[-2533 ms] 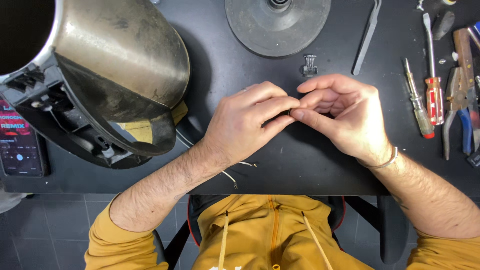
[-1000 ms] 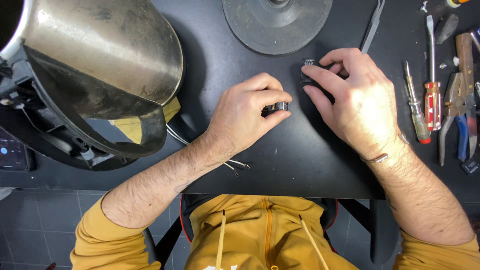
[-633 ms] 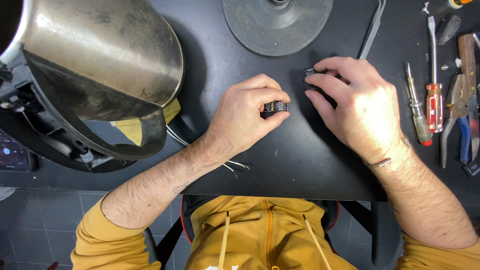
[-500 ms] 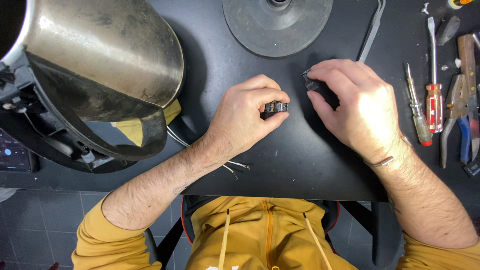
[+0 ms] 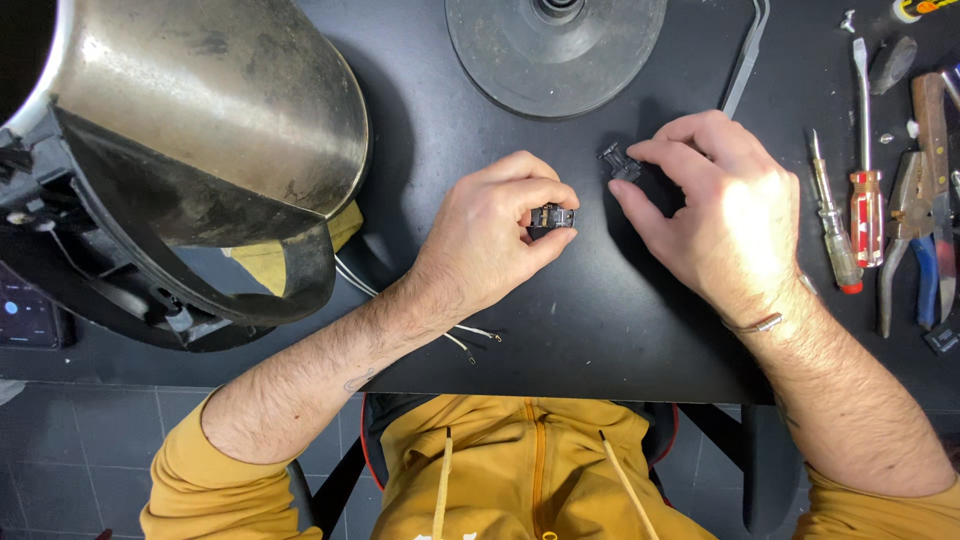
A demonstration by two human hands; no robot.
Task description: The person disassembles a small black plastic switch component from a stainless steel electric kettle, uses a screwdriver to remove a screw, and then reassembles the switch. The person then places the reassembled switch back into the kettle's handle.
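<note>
We see the kettle body [image 5: 190, 130] lying at upper left of the frame on the table [image 5: 600, 320], the round base [image 5: 555, 50] at top centre — between them and the tools [image 5: 880, 220] at far right, both hands sit mid-frame, left hand [image 5: 495, 235] beside right hand [image 5: 715, 215].

One screen is visible: a phone [image 5: 28, 322] at the left edge of the frame. Its dark display shows small blue marks.
</note>
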